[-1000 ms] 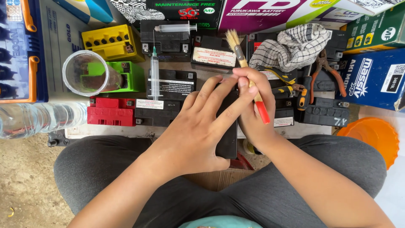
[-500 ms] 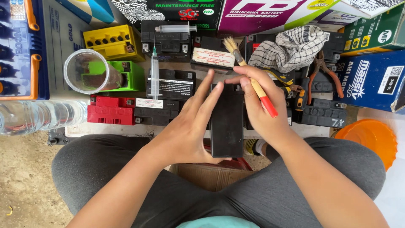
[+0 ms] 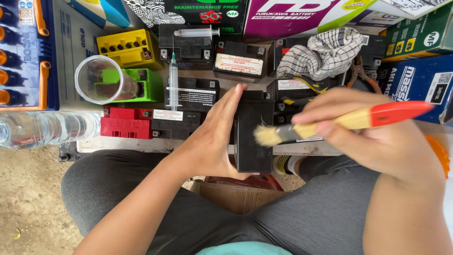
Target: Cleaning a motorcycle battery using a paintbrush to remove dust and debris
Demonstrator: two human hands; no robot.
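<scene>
Nearest, the person's left hand (image 3: 212, 141) lies flat against the left side of a black battery (image 3: 254, 137) standing upright above the lap, fingers straight and together, the thumb tucked beneath. Just beside it, the right hand (image 3: 373, 137) has its grip clamped on a paintbrush (image 3: 330, 125) with a red-tipped wooden handle, bristles touching the battery's right face. Beyond, the surface (image 3: 118, 145) carries a red battery (image 3: 125, 124), a syringe (image 3: 172, 82), a clear cup (image 3: 96, 80) and a checked cloth (image 3: 325, 52).
</scene>
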